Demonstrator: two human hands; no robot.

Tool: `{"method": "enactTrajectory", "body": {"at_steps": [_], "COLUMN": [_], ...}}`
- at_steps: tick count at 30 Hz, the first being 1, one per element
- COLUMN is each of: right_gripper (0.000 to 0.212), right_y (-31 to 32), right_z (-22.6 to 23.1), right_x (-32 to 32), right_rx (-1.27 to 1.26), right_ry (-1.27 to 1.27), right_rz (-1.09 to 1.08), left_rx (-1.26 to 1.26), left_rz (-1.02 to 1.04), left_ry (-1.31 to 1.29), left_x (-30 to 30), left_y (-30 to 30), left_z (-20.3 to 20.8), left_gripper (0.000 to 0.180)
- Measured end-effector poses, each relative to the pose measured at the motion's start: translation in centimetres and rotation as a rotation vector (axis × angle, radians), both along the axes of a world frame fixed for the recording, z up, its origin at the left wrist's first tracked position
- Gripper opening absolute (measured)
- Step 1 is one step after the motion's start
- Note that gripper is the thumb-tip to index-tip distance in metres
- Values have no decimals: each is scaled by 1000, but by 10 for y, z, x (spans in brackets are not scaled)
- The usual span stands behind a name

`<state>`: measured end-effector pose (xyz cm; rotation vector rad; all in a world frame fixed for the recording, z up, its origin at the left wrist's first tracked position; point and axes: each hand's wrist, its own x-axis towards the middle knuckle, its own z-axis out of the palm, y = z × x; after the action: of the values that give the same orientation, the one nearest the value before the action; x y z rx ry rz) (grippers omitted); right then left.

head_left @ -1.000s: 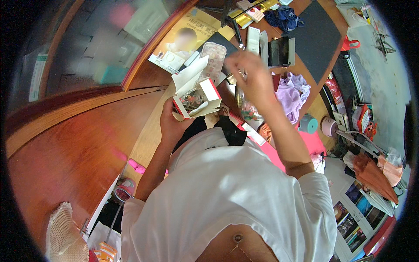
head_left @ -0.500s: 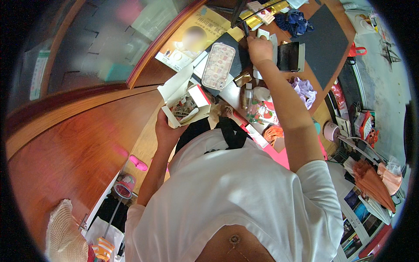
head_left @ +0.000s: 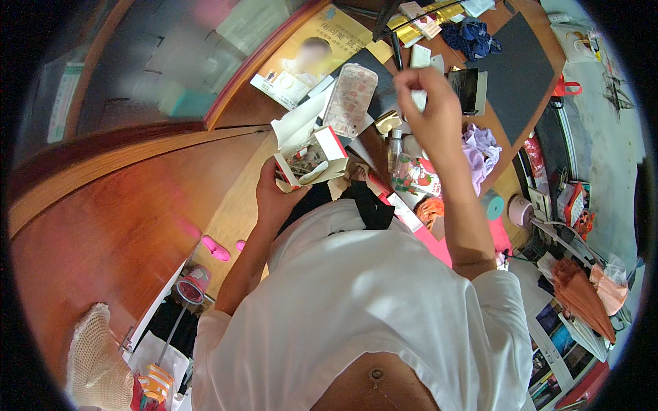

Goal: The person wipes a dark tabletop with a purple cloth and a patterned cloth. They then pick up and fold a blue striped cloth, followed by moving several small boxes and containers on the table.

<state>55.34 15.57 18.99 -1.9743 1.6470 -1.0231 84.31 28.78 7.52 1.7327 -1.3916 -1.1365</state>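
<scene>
My left hand [head_left: 279, 195] grips an open white box [head_left: 333, 166] with a red end by its side and underside. The box's flap [head_left: 296, 122] stands up, and small mixed items [head_left: 305, 163] lie inside, too small to name. Over the desk, my right hand [head_left: 439, 109] has its fingers curled, thumb and forefinger forming a loop. Whether anything small is pinched there I cannot make out. A black stand arm [head_left: 397, 51] rises just beyond that hand. Between the hands lies a patterned phone case [head_left: 351, 101], beside a small gold object [head_left: 388, 122].
Close to my right forearm are a clear bottle [head_left: 395, 147], a strawberry-print pack [head_left: 418, 176] and lilac cloth [head_left: 481, 152]. A yellow printed booklet [head_left: 301, 65] and a dark mat [head_left: 515, 75] cover parts of the desk. A wooden cabinet [head_left: 137, 212] borders the left.
My right hand has drawn back from the black stand arm, toward me and to the right. My left hand and the box have shifted slightly right.
</scene>
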Motion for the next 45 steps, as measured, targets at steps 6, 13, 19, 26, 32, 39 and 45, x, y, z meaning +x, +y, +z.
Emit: {"method": "enactTrajectory", "body": {"at_steps": [6, 13, 19, 26, 32, 39, 45], "right_gripper": [12, 17, 17, 47, 53, 42, 76], "right_y": [67, 92, 99, 86, 28, -6, -37], "right_z": [-1, -21, -70, -89, -117, -133, -107], "right_x": [46, 32, -1, 21, 37, 37, 11], "right_rx": [221, 118, 221, 213, -58, -43, 234], "right_ry": [-388, -197, 191, 260, 657, 795, 515], "right_rz": [233, 271, 138, 176, 379, 592, 427], "left_rx": [0, 51, 123, 123, 93, 97, 95], "left_rz": [-59, -56, 16, 49, 159, 184, 194], "left_ry": [30, 1, 45, -26, 285, 311, 348], "left_x": [-7, -1, 16, 23, 21, 23, 24], "left_y": [-3, 5, 10, -6, -14, -15, -14], "left_z": [3, 1, -14, 4, 12, 16, 15], "left_gripper": [77, 76, 78, 73, 67, 65, 65]}}
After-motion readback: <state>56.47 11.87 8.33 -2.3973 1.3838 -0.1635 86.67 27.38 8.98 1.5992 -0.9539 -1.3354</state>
